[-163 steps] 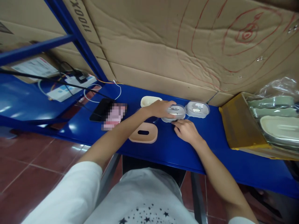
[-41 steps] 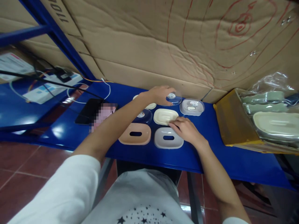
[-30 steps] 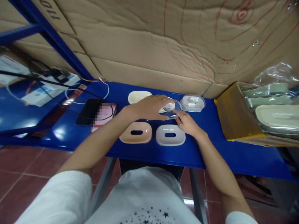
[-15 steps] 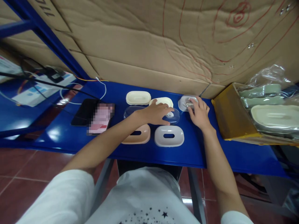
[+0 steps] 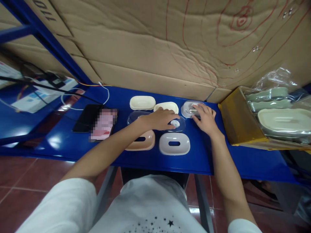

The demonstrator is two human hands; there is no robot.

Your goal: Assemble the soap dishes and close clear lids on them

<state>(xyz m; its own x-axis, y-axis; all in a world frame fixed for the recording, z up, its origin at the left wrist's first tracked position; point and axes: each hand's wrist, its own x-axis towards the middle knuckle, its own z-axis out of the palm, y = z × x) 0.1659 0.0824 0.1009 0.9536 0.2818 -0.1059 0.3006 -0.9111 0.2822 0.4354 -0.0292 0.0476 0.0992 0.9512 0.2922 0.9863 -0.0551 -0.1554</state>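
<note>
Pale oval plastic dish with clear glossy cover (image 5: 186,110) resting on shiny blue tabletop (image 5: 194,163), right hand (image 5: 207,119) bending fingers over its right end, grip unclear; left hand (image 5: 159,119) spreading parted fingers across smooth transparent oval plastic lid (image 5: 180,125).

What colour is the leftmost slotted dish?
Peach-orange; the slotted dish shows in the head view.

We note 2 cream trays (image 5: 142,103), peach slotted shell (image 5: 150,141), pale-grey slotted shell (image 5: 174,150), blue tabletop (image 5: 199,161), brown cardboard (image 5: 131,48) with red rings (image 5: 241,19), white shirt (image 5: 145,200) with black stars (image 5: 170,223).
</note>
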